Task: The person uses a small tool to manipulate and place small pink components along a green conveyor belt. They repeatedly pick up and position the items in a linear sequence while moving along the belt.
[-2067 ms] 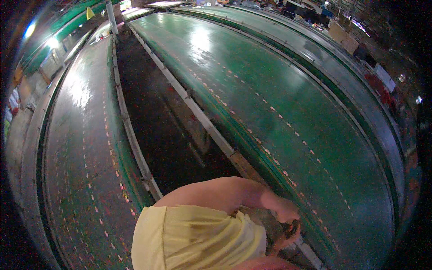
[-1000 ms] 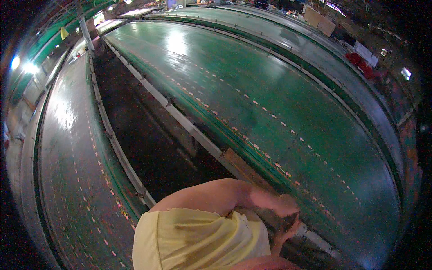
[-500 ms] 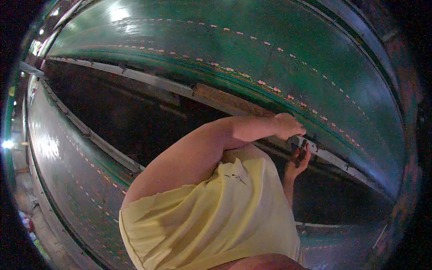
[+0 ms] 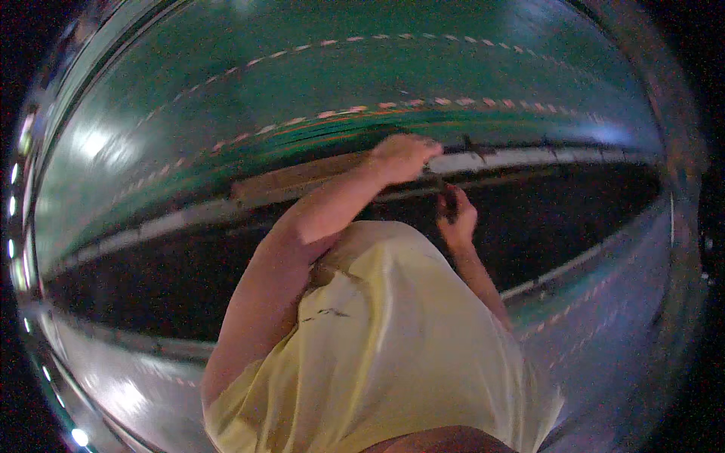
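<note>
My left hand (image 4: 408, 157) reaches over the pale rail (image 4: 521, 157) along the edge of a long green table (image 4: 325, 83). Its fingers are bent down at the rail, and whatever they grip is blurred. Just below the rail, my right hand (image 4: 460, 217) is raised with its fingers curled. Something dark shows between those fingers, too smeared to name. A small dark and pale piece (image 4: 432, 175) sits at the rail between the two hands.
Rows of small pale pink marks (image 4: 389, 105) run along the green surface. A brown strip (image 4: 302, 175) lies by the rail, left of my left hand. Dark space lies below the rail. Behind me is a second long table (image 4: 604, 302) with a pale edge.
The view has turned, so the rail now runs nearly level and both hands appear further left and higher. Both hands stay at the rail; the right hand shows slightly lower, apart from the left.
</note>
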A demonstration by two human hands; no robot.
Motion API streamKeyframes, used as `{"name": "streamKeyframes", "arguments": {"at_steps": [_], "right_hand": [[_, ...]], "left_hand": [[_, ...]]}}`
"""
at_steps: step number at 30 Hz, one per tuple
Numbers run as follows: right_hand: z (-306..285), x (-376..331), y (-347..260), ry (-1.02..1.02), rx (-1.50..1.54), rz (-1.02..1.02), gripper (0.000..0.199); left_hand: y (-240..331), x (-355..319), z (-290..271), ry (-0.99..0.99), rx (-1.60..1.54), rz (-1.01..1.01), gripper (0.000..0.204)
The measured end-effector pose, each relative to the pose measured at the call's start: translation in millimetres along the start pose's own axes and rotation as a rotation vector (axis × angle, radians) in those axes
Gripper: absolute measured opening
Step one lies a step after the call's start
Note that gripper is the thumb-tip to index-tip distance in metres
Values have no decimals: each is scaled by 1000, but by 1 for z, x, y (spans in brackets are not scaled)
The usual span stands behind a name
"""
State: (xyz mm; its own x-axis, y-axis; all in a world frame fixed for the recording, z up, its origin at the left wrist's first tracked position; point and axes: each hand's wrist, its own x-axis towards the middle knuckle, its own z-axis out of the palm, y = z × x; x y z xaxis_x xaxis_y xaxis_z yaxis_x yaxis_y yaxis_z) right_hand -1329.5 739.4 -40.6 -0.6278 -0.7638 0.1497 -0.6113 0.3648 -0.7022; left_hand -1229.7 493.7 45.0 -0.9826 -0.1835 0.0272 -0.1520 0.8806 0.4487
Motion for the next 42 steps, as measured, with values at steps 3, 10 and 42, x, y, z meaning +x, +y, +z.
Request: {"name": "streamKeyframes", "arguments": {"at_steps": [3,10,42], "right_hand": [[-6,-4,-15,54,-118,-32,42],[0,4,-35,86,-240,-150,42],[42,4,-14,162,-152,-101,31]], "left_hand": [[8,4,-5,-95,53,12,37],[-8,-1,19,42,184,125,41],[3,0,14,39,302,128,32]]}}
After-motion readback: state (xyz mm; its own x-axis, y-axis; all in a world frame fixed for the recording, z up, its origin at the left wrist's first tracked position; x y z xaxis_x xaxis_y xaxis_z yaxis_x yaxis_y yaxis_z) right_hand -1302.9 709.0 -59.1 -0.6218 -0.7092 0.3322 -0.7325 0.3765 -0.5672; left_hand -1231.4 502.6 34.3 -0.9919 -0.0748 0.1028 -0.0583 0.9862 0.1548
